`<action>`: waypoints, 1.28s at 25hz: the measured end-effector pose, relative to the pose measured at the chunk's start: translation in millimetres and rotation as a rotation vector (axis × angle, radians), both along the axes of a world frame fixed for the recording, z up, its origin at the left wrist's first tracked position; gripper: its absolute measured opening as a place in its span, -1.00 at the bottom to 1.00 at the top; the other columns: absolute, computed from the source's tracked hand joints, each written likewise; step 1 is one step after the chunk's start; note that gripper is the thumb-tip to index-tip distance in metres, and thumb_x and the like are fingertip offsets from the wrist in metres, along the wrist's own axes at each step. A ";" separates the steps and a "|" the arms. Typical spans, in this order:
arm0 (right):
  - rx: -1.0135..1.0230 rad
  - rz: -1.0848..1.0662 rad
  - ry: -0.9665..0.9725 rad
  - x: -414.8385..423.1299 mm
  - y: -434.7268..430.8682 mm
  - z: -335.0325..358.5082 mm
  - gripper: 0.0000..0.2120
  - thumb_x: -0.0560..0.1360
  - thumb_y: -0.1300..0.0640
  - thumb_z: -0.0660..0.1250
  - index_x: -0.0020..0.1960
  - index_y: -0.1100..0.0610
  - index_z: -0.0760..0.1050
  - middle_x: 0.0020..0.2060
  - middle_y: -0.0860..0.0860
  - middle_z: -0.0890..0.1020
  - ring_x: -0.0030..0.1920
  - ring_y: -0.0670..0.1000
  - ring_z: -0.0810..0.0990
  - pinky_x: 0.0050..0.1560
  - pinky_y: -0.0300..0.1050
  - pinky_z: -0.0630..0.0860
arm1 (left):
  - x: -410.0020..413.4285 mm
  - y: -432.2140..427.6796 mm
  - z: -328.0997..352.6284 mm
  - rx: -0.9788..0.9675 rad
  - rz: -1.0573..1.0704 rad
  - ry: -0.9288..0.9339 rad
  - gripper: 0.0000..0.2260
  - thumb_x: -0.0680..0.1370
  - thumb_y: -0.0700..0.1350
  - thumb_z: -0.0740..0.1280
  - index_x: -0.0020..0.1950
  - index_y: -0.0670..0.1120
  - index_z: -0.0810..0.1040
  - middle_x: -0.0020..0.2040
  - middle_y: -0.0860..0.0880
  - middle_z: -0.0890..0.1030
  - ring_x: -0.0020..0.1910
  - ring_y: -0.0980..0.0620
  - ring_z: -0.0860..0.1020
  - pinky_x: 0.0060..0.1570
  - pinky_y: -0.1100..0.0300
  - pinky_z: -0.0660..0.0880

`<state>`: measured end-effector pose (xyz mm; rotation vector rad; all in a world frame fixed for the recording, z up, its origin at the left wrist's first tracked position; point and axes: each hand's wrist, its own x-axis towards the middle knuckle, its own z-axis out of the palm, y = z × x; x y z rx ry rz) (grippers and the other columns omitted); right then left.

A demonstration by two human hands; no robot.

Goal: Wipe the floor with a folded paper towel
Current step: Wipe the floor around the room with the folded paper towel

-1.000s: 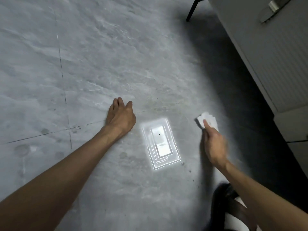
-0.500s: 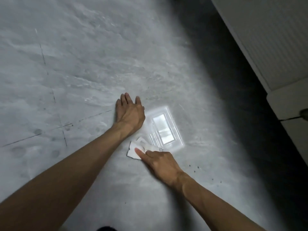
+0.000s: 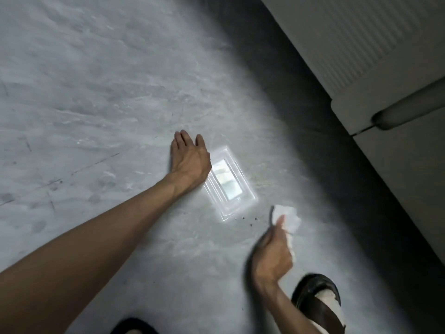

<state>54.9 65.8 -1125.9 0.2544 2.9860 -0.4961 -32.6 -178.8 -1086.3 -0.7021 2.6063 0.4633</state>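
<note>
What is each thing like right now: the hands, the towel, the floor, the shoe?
Left hand: flat on the floor, fingers straight.
Right hand: gripping the towel, blurred.
Towel: white, bunched, held at one end; floor contact unclear.
Floor: grey, with dark crumbs beside the towel and a bright glare patch.
Shoe: dark, on the floor.

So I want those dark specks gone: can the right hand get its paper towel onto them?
Probably yes: the right hand holds the paper towel just beside the dark specks, with only bare floor between; the left hand rests clear.
</note>
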 end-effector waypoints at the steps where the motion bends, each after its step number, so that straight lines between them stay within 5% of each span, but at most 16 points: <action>1: -0.001 0.088 0.018 6.0 -31.3 -0.9 -0.56 0.55 0.26 0.20 0.40 0.04 0.40 -0.12 0.13 0.66 -0.25 0.17 0.60 -0.25 -0.05 0.51 | -1.9 -1.4 1.4 -0.008 -0.011 0.019 -0.55 0.63 -0.08 0.04 0.48 -0.23 0.17 0.48 -0.40 0.12 0.49 -0.34 0.07 0.48 -0.09 0.04; 4: 0.016 0.623 0.057 9.1 -123.9 9.5 -0.49 0.43 0.33 0.33 0.37 0.11 0.46 -0.18 0.03 0.65 -0.30 0.08 0.61 -0.37 -0.08 0.51 | -4.2 -15.3 6.7 0.027 -0.046 0.127 -0.72 0.60 -0.14 0.06 0.25 -0.20 0.39 0.26 -0.26 0.44 0.25 -0.25 0.39 0.25 -0.04 0.31; 7: 0.026 1.143 0.118 -23.7 -117.9 9.5 -0.40 0.34 0.32 0.37 0.37 0.14 0.46 -0.27 0.04 0.61 -0.40 0.09 0.58 -0.48 -0.12 0.40 | 14.2 -47.5 6.6 0.076 0.027 0.179 -0.74 0.59 -0.13 0.08 0.20 -0.17 0.44 0.20 -0.20 0.49 0.17 -0.23 0.46 0.17 -0.01 0.40; 9: 0.137 1.016 0.178 -60.3 -78.9 8.7 -0.44 0.35 0.33 0.41 0.34 0.13 0.49 -0.30 0.04 0.60 -0.43 0.11 0.57 -0.51 -0.12 0.36 | 36.7 -69.4 0.3 0.050 0.069 0.179 -0.72 0.59 -0.12 0.09 0.23 -0.18 0.43 0.23 -0.19 0.47 0.20 -0.23 0.45 0.21 -0.02 0.41; 13: 0.242 0.390 0.082 -90.9 -92.5 7.0 -0.56 0.58 0.25 0.15 0.44 0.05 0.32 -0.17 0.08 0.64 -0.27 0.18 0.62 -0.38 -0.11 0.30 | 73.1 -100.0 -9.2 0.055 0.153 0.205 -0.63 0.61 -0.11 0.11 0.39 -0.16 0.37 0.40 -0.19 0.40 0.38 -0.21 0.36 0.38 -0.02 0.31; 15: 0.158 0.427 0.093 -64.3 -139.3 2.4 -0.52 0.55 0.31 0.20 0.45 0.09 0.34 -0.19 0.07 0.65 -0.27 0.14 0.63 -0.38 -0.11 0.32 | 83.7 -113.2 -5.6 0.065 0.233 0.254 -0.61 0.60 -0.12 0.12 0.43 -0.15 0.35 0.42 -0.17 0.40 0.39 -0.18 0.36 0.40 0.00 0.30; 17: 0.036 0.833 0.169 -11.0 -183.4 -3.9 -0.49 0.43 0.35 0.30 0.37 0.14 0.46 -0.31 0.04 0.63 -0.39 0.08 0.59 -0.45 -0.13 0.36 | 98.7 -132.0 -0.6 0.089 0.351 0.296 -0.61 0.60 -0.13 0.13 0.43 -0.14 0.37 0.41 -0.14 0.42 0.37 -0.17 0.39 0.38 0.02 0.32; 19: 0.077 1.541 0.193 48.7 -208.4 -8.7 -0.50 0.41 0.26 0.19 0.34 0.14 0.49 -0.29 0.01 0.61 -0.42 0.04 0.56 -0.48 -0.15 0.37 | 125.6 -157.2 -1.5 0.102 0.491 0.290 -0.60 0.59 -0.12 0.15 0.44 -0.13 0.36 0.42 -0.13 0.42 0.38 -0.16 0.39 0.39 0.05 0.31; 22: -0.005 2.222 0.180 16.6 -226.3 -9.1 -0.51 0.47 0.26 0.19 0.39 0.12 0.43 -0.18 0.02 0.60 -0.32 0.08 0.57 -0.38 -0.10 0.43 | 160.6 -189.5 -1.8 0.091 0.704 0.295 -0.61 0.59 -0.14 0.17 0.42 -0.12 0.39 0.39 -0.14 0.46 0.36 -0.17 0.42 0.34 0.08 0.34; 24: 0.158 2.080 0.235 -48.5 -240.3 -1.3 -0.50 0.52 0.21 0.28 0.45 0.02 0.36 -0.10 0.02 0.61 -0.19 0.09 0.61 -0.29 -0.06 0.47 | 170.9 -198.8 2.6 0.092 0.796 0.360 -0.62 0.58 -0.16 0.17 0.41 -0.11 0.42 0.37 -0.12 0.50 0.34 -0.15 0.45 0.32 0.11 0.36; 28: 0.155 0.861 0.149 -115.2 -285.4 16.4 -0.59 0.62 0.21 0.07 0.43 -0.02 0.32 0.04 0.13 0.64 -0.04 0.24 0.63 -0.17 0.00 0.44 | 195.7 -215.6 5.1 0.087 0.861 0.429 -0.62 0.58 -0.19 0.17 0.41 -0.11 0.42 0.37 -0.11 0.50 0.33 -0.11 0.47 0.33 0.12 0.37; 29: 0.148 0.740 0.170 -101.8 -303.9 12.5 -0.61 0.61 0.25 0.05 0.41 0.04 0.33 -0.01 0.16 0.65 -0.08 0.24 0.63 -0.20 -0.01 0.40 | 202.2 -219.7 3.9 0.080 0.881 0.434 -0.62 0.58 -0.19 0.18 0.41 -0.11 0.42 0.37 -0.10 0.49 0.34 -0.10 0.46 0.34 0.11 0.37; 32: 0.029 1.059 0.193 -13.5 -352.9 -1.2 -0.56 0.60 0.28 0.07 0.44 0.08 0.35 -0.11 0.13 0.66 -0.18 0.18 0.63 -0.29 -0.04 0.35 | 221.5 -230.9 7.6 0.032 0.979 0.455 -0.62 0.58 -0.19 0.19 0.41 -0.11 0.42 0.38 -0.10 0.49 0.34 -0.10 0.45 0.33 0.13 0.35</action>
